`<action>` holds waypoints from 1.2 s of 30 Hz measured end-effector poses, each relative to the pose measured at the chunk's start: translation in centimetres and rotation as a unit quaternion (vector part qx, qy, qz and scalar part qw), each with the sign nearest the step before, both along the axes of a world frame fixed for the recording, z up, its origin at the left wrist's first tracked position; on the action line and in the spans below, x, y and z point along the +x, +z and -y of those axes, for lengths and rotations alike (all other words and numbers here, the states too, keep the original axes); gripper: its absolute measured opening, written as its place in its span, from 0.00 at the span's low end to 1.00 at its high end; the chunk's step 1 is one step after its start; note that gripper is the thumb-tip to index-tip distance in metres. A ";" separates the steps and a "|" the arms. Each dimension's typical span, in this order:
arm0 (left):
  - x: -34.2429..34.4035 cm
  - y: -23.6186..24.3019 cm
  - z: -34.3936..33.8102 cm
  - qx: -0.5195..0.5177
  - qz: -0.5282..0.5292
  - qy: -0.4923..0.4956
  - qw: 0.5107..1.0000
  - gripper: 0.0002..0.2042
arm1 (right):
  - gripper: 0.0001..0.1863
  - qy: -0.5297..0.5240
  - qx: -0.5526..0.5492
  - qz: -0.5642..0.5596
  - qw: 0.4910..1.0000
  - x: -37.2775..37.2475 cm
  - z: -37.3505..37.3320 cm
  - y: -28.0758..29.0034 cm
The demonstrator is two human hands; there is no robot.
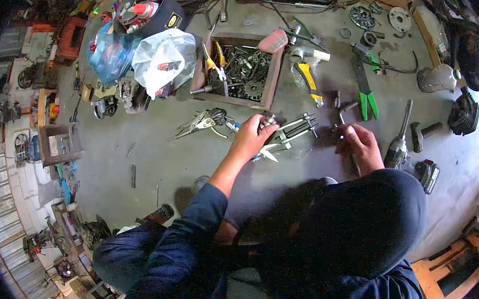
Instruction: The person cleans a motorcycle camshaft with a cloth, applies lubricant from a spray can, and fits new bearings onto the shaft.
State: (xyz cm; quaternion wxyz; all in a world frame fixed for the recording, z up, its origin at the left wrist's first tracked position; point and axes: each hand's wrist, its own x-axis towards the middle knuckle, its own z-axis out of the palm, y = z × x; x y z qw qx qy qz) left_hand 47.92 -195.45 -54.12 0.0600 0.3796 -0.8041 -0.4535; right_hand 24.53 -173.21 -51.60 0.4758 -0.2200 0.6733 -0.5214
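Two bare hands of yours are out over the grey floor, apart from each other. Your left hand has a narrow grip, thumb and fingers closed on a small metal piece, which sits near the middle of the view, on your side of the wooden box. Just beside it, toward your right, is a two-rod metal frame; whether the two are joined, you cannot tell from here. A pale pointed tool lies close to your left fingers, and locking pliers lie farther left.

Your right hand is bent inward, thumb and fingertips near each other, with a bent metal tool just beyond them. Shadow covers the fingertips, so whether that grip holds anything you cannot tell.

Past your hands, the box is filled with mixed metal parts, and a pink item rests at its far right corner. To the right of the box lie a yellow-handled tool and green-handled cutters. Near your right side you have a power tool, a hammer and a battery pack. On the left, a white plastic bag stands in front of a black bucket.
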 end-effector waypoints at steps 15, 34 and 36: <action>-3.5 10.7 -2.5 0.189 -0.270 0.021 0.944 0.23 | 0.23 0.051 -0.231 0.121 0.964 3.9 7.3 4.5; -4.5 12.5 -2.9 -0.162 -0.258 -0.069 0.950 0.21 | 0.23 0.051 -0.216 0.258 0.940 4.2 7.6 7.3; -4.5 12.5 -2.6 -0.127 -0.286 -0.060 0.948 0.20 | 0.23 0.070 -0.249 0.235 0.937 4.1 7.4 7.5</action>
